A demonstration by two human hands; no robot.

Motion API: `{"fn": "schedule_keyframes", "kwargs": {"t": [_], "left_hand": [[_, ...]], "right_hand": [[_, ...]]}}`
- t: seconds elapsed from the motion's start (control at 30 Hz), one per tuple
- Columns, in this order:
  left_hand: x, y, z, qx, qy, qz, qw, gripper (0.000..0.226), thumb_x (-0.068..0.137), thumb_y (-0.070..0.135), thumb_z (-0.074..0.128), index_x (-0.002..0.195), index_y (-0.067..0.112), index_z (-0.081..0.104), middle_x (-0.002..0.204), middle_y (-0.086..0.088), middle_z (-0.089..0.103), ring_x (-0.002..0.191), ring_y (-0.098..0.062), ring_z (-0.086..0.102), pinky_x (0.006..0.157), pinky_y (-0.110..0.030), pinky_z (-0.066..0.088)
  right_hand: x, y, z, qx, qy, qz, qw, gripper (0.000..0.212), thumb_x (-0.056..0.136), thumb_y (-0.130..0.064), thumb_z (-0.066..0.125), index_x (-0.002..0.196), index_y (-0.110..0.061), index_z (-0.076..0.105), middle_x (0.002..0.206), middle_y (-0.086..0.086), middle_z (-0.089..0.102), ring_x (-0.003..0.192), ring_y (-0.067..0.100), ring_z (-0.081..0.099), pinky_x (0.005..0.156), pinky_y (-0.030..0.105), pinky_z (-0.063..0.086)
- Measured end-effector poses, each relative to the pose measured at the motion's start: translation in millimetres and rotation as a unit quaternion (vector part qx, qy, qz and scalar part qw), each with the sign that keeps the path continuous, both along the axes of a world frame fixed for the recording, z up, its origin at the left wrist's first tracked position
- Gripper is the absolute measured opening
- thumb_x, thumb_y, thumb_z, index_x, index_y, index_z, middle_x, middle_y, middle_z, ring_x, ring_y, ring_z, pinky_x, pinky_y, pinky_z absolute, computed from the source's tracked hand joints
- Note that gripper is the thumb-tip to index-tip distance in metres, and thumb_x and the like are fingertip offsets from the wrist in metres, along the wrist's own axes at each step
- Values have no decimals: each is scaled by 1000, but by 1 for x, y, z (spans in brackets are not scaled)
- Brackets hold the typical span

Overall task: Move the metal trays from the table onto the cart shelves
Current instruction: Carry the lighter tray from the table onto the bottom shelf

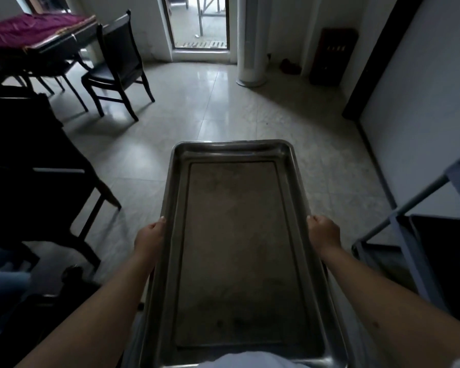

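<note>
A large rectangular metal tray (237, 248) is held level in front of me above the tiled floor, its long side pointing away from me. It is empty. My left hand (149, 236) grips its left rim about halfway along. My right hand (324, 232) grips the right rim opposite. The cart (409, 235) with a grey metal frame stands at the right edge; a dark shelf of it shows low on the right.
A dark table (32, 160) fills the left side. Farther back stand a black chair (117, 67) and a table with a purple cloth (35, 30). A white column (251, 49) and a doorway (199, 22) lie ahead across open floor.
</note>
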State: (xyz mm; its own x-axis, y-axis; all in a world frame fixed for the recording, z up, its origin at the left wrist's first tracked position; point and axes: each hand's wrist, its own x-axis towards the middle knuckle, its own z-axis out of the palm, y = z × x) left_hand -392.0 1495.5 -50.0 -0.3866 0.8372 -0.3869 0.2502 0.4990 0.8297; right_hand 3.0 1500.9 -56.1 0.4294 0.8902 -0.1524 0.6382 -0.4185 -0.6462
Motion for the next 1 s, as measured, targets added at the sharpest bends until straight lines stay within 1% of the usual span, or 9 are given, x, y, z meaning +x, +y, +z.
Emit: {"fn": "schedule_keyframes", "kwargs": {"t": [0.1, 0.27, 0.37, 0.47, 0.53, 0.6, 0.73, 0.9, 1.0], "left_hand": [[22, 54, 9, 16, 10, -21, 1000, 44, 100, 42, 50, 105, 4, 72, 96, -15, 73, 88, -29, 68, 83, -41, 55], [58, 139, 5, 35, 10, -66, 997, 37, 101, 37, 51, 98, 9, 73, 74, 3, 66, 70, -12, 62, 57, -24, 42], [85, 200, 0, 16, -4, -119, 993, 35, 100, 40, 52, 96, 13, 73, 79, -4, 70, 75, -20, 66, 60, -28, 47], [112, 270, -9, 6, -13, -184, 983, 31, 98, 35, 56, 99, 10, 74, 86, -11, 71, 84, -28, 67, 75, -38, 53], [137, 313, -10, 12, -2, -247, 969, 26, 97, 31, 57, 96, 11, 74, 80, -5, 70, 81, -24, 65, 71, -34, 51], [168, 349, -7, 13, 21, -311, 950, 24, 97, 33, 57, 89, 17, 72, 74, 1, 68, 74, -18, 63, 64, -29, 45], [238, 384, -7, 3, 37, -429, 903, 33, 97, 36, 56, 75, 17, 69, 75, -6, 68, 74, -23, 62, 70, -33, 46], [310, 360, -18, -35, 67, -584, 808, 40, 96, 37, 53, 70, 12, 69, 69, -12, 64, 66, -26, 58, 61, -33, 44], [352, 332, -24, -35, 85, -649, 755, 41, 96, 38, 50, 73, 10, 68, 68, -12, 62, 65, -25, 58, 59, -32, 42]], "right_hand": [[22, 37, 6, 9, 5, -23, 1000, 38, 95, -20, 44, 64, 0, 50, 65, 16, 50, 66, 29, 47, 60, 36, 30], [56, 80, 9, 39, 16, -86, 995, 34, 92, -16, 47, 67, 7, 52, 66, 20, 52, 63, 27, 45, 56, 36, 28], [75, 99, -1, 48, 23, -146, 988, 32, 90, -14, 48, 62, 1, 49, 61, 15, 49, 60, 25, 43, 50, 32, 27], [85, 113, -14, 27, 26, -221, 975, 29, 89, -18, 48, 64, -3, 52, 66, 14, 52, 67, 29, 50, 57, 35, 33], [90, 115, -20, 15, 42, -281, 959, 27, 90, -20, 46, 70, -4, 55, 71, 14, 54, 70, 29, 51, 61, 34, 36], [92, 108, -26, 22, 59, -341, 938, 27, 90, -21, 45, 69, -6, 54, 72, 16, 57, 70, 29, 52, 62, 34, 37], [87, 68, -33, 39, 72, -468, 880, 28, 86, -21, 43, 61, -8, 46, 58, 5, 50, 61, 22, 47, 52, 32, 31], [50, -17, -44, 0, 60, -593, 803, 30, 91, -18, 47, 64, -6, 50, 67, 17, 52, 68, 28, 50, 57, 34, 27], [24, -63, -47, -10, 72, -658, 750, 28, 93, -21, 46, 73, -4, 57, 73, 16, 54, 75, 33, 54, 61, 36, 36]]}}
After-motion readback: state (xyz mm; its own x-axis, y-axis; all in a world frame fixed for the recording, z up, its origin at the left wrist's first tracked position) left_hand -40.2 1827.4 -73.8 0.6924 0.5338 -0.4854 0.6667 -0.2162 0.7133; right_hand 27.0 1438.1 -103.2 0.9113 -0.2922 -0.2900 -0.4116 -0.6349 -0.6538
